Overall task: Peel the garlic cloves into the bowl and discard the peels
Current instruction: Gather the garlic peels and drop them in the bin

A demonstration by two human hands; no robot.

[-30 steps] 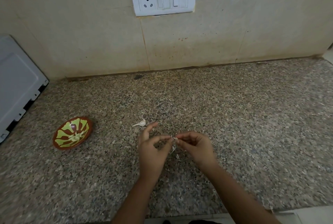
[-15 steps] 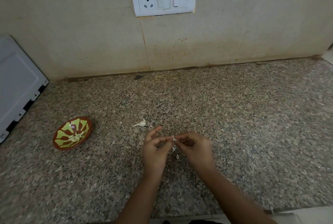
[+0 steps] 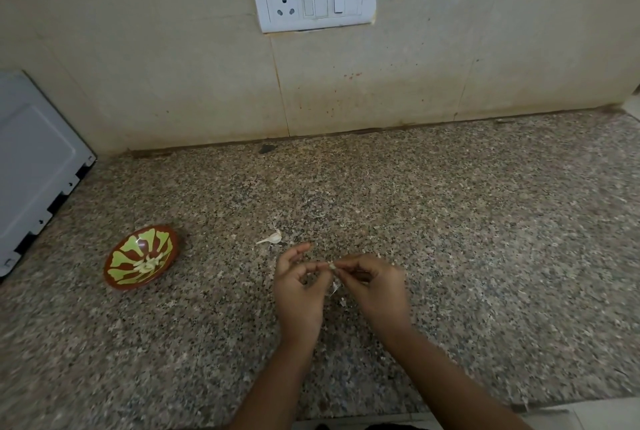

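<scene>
**Over the counter, a clove mid-peel**

At the near middle of the speckled counter (image 3: 450, 239), both hands met over one small garlic clove (image 3: 331, 265), held in the air just above the stone.

Risk came first. The clove was tiny and probably slick, so a hard tug on the skin could have shot it out of the fingers onto the counter or off the near edge at six o'clock. A thin strip of peel (image 3: 335, 287) hung from the clove at six o'clock, and loose flakes (image 3: 343, 301) already lay below it. More could scatter and hide against the speckled stone, which would make clearing them harder. The bowl (image 3: 114, 282) sat well apart at nine o'clock from the hands, with peeled cloves (image 3: 147, 263) inside, so a long carry or a toss might miss it.

The right hand (image 3: 374, 291) was closed tight, its fingers curled in and pinching the clove at the tips. The left hand (image 3: 298, 291) pinched the clove's other end between thumb and forefinger, with its remaining fingers lifted and spread. Whether it gripped skin or flesh could not be told.

One unpeeled clove (image 3: 273, 238) lay on the counter at eleven o'clock from the left hand, near but not touching.
</scene>
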